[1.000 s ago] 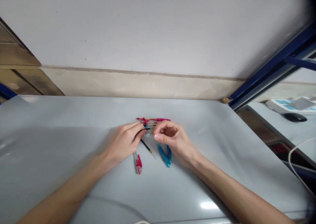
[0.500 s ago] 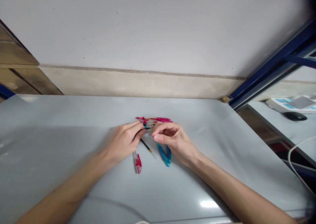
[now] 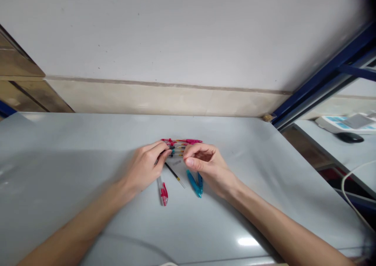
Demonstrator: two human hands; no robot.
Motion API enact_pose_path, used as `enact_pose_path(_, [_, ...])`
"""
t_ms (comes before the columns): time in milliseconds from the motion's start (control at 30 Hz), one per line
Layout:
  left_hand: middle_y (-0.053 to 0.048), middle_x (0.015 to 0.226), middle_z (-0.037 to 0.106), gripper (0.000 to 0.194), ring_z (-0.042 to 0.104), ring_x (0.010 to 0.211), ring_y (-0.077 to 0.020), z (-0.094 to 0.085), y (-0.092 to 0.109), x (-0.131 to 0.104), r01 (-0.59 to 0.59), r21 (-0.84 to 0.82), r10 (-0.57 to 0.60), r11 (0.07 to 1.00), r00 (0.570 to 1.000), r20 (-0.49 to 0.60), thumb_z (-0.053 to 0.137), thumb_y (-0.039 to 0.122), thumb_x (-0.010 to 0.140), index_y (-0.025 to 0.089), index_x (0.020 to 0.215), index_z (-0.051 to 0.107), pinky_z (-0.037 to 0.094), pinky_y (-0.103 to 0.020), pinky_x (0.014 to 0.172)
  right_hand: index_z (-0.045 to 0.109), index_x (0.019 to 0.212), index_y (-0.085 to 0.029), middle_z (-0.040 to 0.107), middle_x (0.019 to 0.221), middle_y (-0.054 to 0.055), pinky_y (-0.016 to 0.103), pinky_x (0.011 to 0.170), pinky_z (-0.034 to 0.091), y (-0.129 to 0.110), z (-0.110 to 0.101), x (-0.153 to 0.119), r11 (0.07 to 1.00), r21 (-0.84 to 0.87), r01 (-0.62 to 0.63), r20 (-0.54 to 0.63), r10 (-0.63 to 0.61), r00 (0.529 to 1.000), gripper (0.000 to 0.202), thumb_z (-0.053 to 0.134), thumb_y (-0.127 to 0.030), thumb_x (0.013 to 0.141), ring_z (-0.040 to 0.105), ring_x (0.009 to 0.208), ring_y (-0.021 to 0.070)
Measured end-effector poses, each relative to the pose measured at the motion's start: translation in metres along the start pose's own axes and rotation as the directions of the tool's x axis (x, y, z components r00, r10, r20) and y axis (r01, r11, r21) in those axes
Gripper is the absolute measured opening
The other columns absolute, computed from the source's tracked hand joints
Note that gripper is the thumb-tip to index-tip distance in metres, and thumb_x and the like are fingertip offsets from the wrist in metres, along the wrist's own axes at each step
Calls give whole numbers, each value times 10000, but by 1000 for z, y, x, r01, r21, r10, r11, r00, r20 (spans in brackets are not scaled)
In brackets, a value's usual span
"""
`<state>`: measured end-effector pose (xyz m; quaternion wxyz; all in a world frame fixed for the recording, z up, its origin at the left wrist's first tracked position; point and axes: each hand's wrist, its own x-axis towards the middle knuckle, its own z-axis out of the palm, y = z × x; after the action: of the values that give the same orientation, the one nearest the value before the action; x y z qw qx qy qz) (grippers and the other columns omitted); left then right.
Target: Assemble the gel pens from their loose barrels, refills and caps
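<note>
My left hand (image 3: 147,164) is closed, with a small black pen part (image 3: 171,147) showing at its fingertips. Beside it lie a black ink refill (image 3: 172,171) with a yellowish section and a clear pen barrel with a red clip (image 3: 163,193). Thumb and forefinger of my right hand (image 3: 205,162) are pinched together; whatever they hold is too small to make out. Just below that hand are teal pen parts (image 3: 194,184). A small grey piece (image 3: 176,162) rests between the hands. Behind them sit several red and pink pens (image 3: 192,141) and refills, partly hidden by my fingers.
The grey tabletop (image 3: 88,141) meets a tiled wall base (image 3: 164,97) at the back. At right, a blue metal frame (image 3: 317,74) rises near a second table carrying a black mouse (image 3: 349,137) and a white device (image 3: 331,121). A pale cable (image 3: 343,184) hangs there.
My left hand has drawn slightly left and up with the black part, away from my right hand. My right hand has moved slightly right. The grey piece between them shows more plainly.
</note>
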<state>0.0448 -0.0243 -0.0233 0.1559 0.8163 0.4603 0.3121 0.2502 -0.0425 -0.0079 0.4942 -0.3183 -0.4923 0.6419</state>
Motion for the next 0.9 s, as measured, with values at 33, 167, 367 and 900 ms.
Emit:
enact_pose_path(33, [5, 779, 606, 244, 505, 666, -130, 0, 0, 0, 1, -1, -1, 1000, 1000, 2, 462, 226, 1013, 200, 787, 550, 371, -256, 646, 750, 741, -209, 599, 694, -9, 246, 524, 340, -1, 1, -1, 1000, 3, 5, 4, -5, 1000, 170, 888, -305, 713, 449, 602, 100])
enact_pose_path(167, [5, 787, 613, 243, 514, 678, -132, -1, 1, 0, 10, 2, -10, 1000, 1000, 22, 456, 228, 1013, 202, 793, 557, 372, -256, 653, 758, 727, -221, 638, 728, 1, 259, 550, 395, -6, 4, -2, 999, 16, 33, 34, -33, 999, 159, 890, -307, 703, 494, 622, 114])
enact_pose_path(367, [7, 782, 606, 243, 514, 676, -132, 0, 1, 0, 21, 11, -21, 1000, 999, 28, 463, 238, 1012, 201, 788, 552, 372, -258, 659, 762, 721, -222, 624, 703, -7, 263, 555, 394, -8, 6, -3, 998, 48, 35, 58, -38, 998, 135, 884, -280, 715, 485, 601, 107])
enact_pose_path(900, [7, 769, 592, 240, 515, 676, -135, 0, 2, 0, 22, -1, -22, 1000, 999, 43, 461, 237, 1007, 202, 789, 555, 374, -258, 654, 765, 703, -233, 599, 675, -3, 278, 565, 411, -12, 8, -5, 999, 39, 12, 51, -14, 999, 133, 880, -301, 706, 477, 610, 126])
